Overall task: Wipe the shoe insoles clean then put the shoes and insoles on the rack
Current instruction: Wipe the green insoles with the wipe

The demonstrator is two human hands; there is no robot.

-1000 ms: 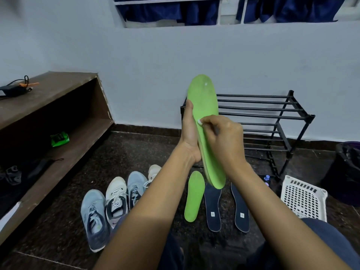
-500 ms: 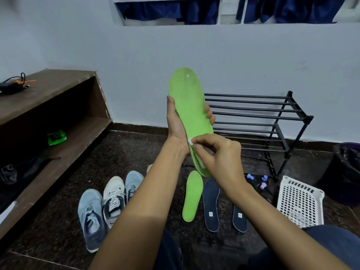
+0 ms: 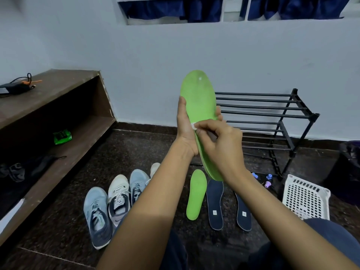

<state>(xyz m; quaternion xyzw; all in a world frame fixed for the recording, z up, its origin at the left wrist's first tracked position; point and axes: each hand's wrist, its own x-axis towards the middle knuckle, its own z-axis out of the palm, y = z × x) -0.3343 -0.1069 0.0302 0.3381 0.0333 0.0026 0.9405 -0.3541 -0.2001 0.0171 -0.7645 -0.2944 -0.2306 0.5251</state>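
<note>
Holding up a bright green insole, our left hand wraps round its middle, with the thumb on the near edge and the fingertips peeking out on the far side. This insole stands almost straight up, toe end on top. Our right hand pinches a small white wipe between thumb and finger and presses it on the insole's left edge, just beside our left thumb.

Down on the dark floor, a second green insole lies flat. A dark blue insole lies just to its right, and another dark blue insole lies beside that. To the left, sneakers stand close in a row: a blue-grey sneaker, a white sneaker, a light blue sneaker, and one more white shoe mostly hidden behind our left arm. A white plastic basket sits on the right, with little bottles near it.

Farther back, the black shoe rack stands against the pale wall. On the left, a brown wooden shelf holds a green packet.
</note>
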